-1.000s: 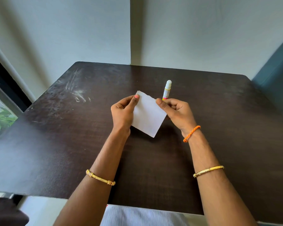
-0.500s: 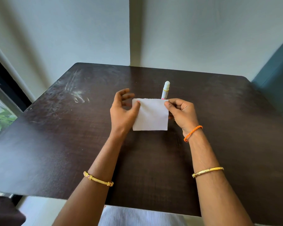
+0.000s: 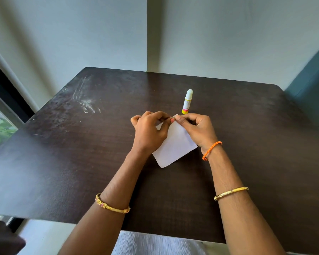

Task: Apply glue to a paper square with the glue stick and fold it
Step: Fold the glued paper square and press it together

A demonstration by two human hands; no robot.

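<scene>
Both hands meet at the paper's far corner, just in front of the glue stick; left hand and right hand each pinch that corner; best match the edges before creasing; half a second ago the sheet sat square, the left fingers spread.

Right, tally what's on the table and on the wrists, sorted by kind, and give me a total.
Paper square: 1
Glue stick: 1
Gold bangles: 2
Orange braided wristband: 1
Total: 5
</scene>
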